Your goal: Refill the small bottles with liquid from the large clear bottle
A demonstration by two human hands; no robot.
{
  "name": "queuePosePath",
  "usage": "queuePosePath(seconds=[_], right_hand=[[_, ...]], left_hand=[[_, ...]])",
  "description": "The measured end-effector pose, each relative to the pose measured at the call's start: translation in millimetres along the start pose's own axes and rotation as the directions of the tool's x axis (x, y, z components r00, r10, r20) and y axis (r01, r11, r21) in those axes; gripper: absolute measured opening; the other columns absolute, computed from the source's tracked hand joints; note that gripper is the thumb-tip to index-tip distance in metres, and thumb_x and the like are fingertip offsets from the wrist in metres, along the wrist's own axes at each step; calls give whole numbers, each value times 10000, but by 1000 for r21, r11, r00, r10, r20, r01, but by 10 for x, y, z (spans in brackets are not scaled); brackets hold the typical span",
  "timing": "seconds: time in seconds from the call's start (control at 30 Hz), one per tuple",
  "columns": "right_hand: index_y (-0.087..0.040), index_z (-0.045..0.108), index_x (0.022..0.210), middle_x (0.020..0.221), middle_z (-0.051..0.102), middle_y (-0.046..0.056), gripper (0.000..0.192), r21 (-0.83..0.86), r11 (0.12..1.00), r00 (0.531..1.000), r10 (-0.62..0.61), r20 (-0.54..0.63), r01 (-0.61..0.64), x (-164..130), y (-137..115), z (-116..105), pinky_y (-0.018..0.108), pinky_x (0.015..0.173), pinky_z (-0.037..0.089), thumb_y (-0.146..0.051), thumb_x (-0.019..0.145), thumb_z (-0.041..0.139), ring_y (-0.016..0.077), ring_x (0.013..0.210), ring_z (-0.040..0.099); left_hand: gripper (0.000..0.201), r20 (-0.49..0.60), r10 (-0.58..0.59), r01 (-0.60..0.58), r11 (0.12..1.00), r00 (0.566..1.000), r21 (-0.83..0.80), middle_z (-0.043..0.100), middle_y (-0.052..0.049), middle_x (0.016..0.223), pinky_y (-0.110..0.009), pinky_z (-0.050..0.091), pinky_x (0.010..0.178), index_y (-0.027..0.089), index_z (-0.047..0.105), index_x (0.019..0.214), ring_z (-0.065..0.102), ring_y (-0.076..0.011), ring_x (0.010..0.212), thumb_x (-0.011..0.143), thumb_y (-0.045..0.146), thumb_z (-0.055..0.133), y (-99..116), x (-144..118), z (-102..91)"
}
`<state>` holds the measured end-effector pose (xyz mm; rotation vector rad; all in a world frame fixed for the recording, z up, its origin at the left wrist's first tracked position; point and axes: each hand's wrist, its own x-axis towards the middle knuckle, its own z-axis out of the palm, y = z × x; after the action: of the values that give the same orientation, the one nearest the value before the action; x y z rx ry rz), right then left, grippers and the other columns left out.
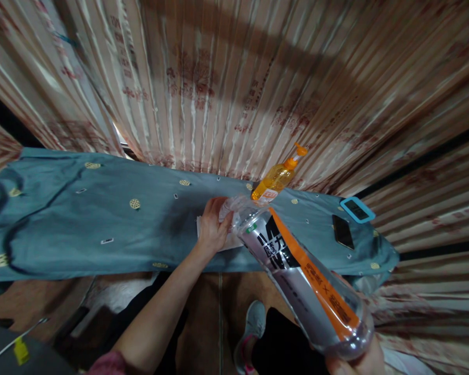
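Note:
A large clear plastic bottle (297, 281) with a silver and orange label slants across the view, its neck toward my left hand. My right hand (361, 359) grips the bottle's base at the lower right; most of that hand is hidden. My left hand (214, 224) is closed on a thin, crumpled whitish tissue (227, 207) at the bottle's neck. Whether the tissue touches the bottle's mouth I cannot tell. Beneath my left hand lies a flat white sheet or packet (231, 242), partly covered. Behind the bottle stands a yellow pump bottle (275, 181) with an orange pump.
A blue-green patterned cloth (82, 224) covers the long narrow table. At its right end lie a dark phone (343, 232) and a blue-framed device (357, 209). Pleated curtains (226, 94) hang close behind. A white cable (15, 341) with a yellow tag is at the lower left.

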<state>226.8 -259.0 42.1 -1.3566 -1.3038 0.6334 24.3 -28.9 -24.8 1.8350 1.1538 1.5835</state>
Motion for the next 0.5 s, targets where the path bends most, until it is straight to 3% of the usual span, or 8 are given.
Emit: queuePosePath(seconds=[0.07, 0.13, 0.23, 0.4, 0.5], right_hand=[[-232, 492, 1500, 1360, 667, 153, 873, 30, 999, 999, 38, 3, -38, -4, 7, -13, 396, 929, 607, -449, 730, 841, 365, 1183, 679], [-198, 485, 1504, 1373, 652, 176, 902, 69, 994, 984, 93, -149, -84, -24, -48, 75, 410, 934, 603, -520, 733, 823, 381, 1186, 676], [-186, 499, 1488, 1346, 668, 175, 900, 67, 991, 963, 128, -237, -116, -51, -175, 263, 397, 921, 603, -561, 730, 810, 376, 1172, 685], [-200, 511, 1476, 1363, 659, 158, 865, 75, 989, 954, 142, -263, -127, -30, -200, 268, 383, 961, 578, -550, 739, 800, 355, 1200, 672], [-210, 551, 1447, 1321, 686, 158, 887, 67, 994, 982, 101, -157, -92, -12, -116, 159, 393, 916, 603, -493, 669, 869, 375, 1156, 692]], left_hand=[[675, -8, 3, -3, 1000, 1000, 1, 679, -133, 1062, -434, 537, 918, 151, 664, 1130, 664, -281, 1011, 967, 721, 341, -2, 3, 2], [672, -5, -1, 1, 1000, 1000, 5, 678, -132, 1068, -437, 537, 920, 150, 663, 1135, 663, -279, 1009, 968, 717, 345, -3, 6, 0], [634, 12, -12, 12, 1000, 1000, 13, 681, -135, 1072, -441, 535, 918, 145, 664, 1143, 660, -282, 1011, 980, 681, 366, -1, 9, -8], [645, 15, -9, 8, 1000, 1000, 12, 684, -141, 1077, -436, 531, 918, 143, 663, 1143, 660, -283, 1021, 978, 687, 359, -2, 8, -15], [685, 15, -13, 13, 1000, 1000, 12, 685, -139, 1083, -426, 526, 929, 144, 662, 1146, 663, -277, 1028, 967, 721, 340, -2, 7, -13]])
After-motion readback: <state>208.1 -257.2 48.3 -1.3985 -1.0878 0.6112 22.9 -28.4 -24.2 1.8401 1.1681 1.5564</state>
